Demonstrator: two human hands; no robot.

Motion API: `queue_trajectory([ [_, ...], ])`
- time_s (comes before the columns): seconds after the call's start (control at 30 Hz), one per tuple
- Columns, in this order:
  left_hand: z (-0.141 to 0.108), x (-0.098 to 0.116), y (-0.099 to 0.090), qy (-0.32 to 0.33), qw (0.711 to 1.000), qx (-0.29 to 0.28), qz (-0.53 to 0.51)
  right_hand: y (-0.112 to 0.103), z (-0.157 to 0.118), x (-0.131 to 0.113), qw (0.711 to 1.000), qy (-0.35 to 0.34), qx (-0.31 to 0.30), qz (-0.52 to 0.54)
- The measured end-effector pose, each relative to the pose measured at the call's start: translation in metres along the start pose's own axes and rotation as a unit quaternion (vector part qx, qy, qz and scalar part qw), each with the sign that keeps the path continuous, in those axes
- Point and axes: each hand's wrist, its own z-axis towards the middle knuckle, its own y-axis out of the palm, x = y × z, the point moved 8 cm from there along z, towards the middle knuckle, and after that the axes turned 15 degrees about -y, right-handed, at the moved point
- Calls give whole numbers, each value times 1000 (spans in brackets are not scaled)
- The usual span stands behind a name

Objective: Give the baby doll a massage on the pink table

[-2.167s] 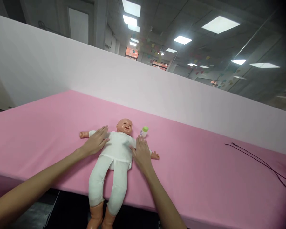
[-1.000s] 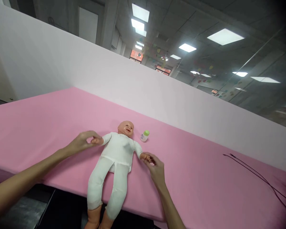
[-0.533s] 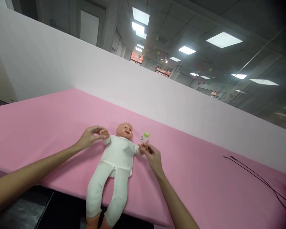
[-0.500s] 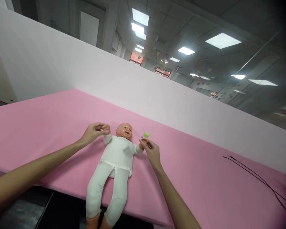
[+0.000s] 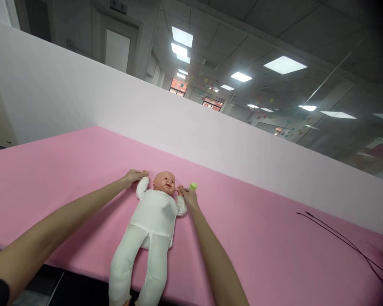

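Observation:
A baby doll [image 5: 156, 212] in a white top and white trousers lies face up, both its arms raised beside its head. My left hand [image 5: 134, 175] is closed on the doll's hand on the left side. On the other side, my right hand [image 5: 190, 197] pinches the doll's other hand near its cheek. Just behind my right hand is a light green round object [image 5: 193, 185], its lower part hidden by the hand.
The pink padded surface [image 5: 249, 238] carries thin black cables [image 5: 335, 232] at the right. A white low wall [image 5: 191, 136] runs along its back. The doll's legs reach over the front edge.
Both doll arms are now bent higher, moved up by my hands. My right hand has come inward, closer to the doll's head. The camera view has shifted slightly.

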Motion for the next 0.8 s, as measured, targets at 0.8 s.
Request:
queue_trajectory([
  [0.8,-39,19,8,79,996,-24,42,-10,-11,17,984,79,17,160],
])
